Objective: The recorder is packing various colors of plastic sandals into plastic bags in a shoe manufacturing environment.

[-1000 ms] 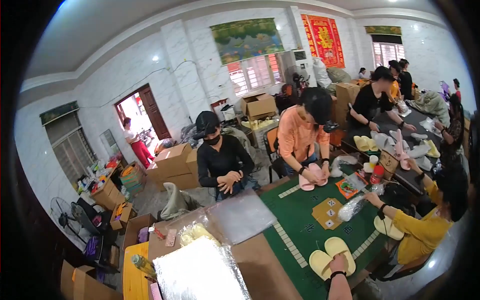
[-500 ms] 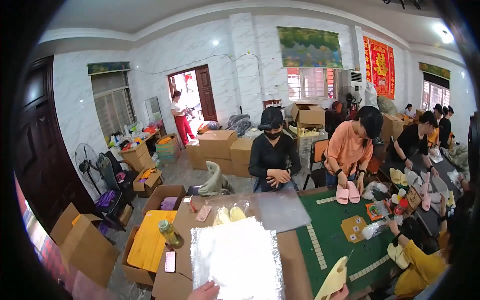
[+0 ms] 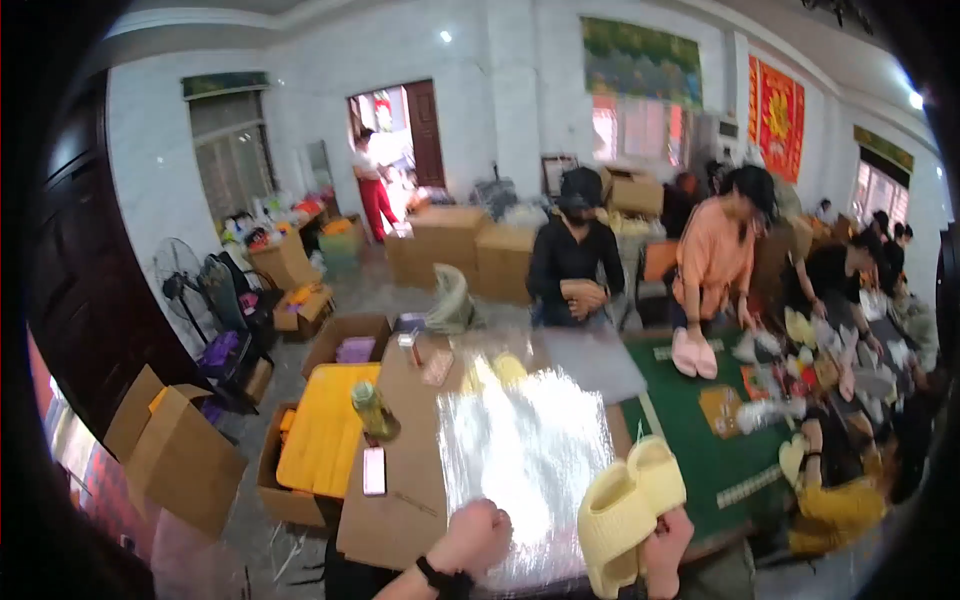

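Yellow slippers point(image 3: 630, 510), paired sole to sole, long axis running 7 to 1 o'clock, toes up toward 1. Right hand point(image 3: 665, 545) clasps them from below at the heel end. Left hand point(image 3: 475, 535) at 9 o'clock, fisted on the clear plastic bag stack point(image 3: 525, 450), holding nothing visible.

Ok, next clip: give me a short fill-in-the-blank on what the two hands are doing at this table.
1. The right hand holds a pair of pale ____ slippers.
2. The left hand, closed in a fist, rests on a shiny ____ sheet.
3. Left of that sheet, a phone lies near a ____ bottle.

Missing words: yellow; plastic; green
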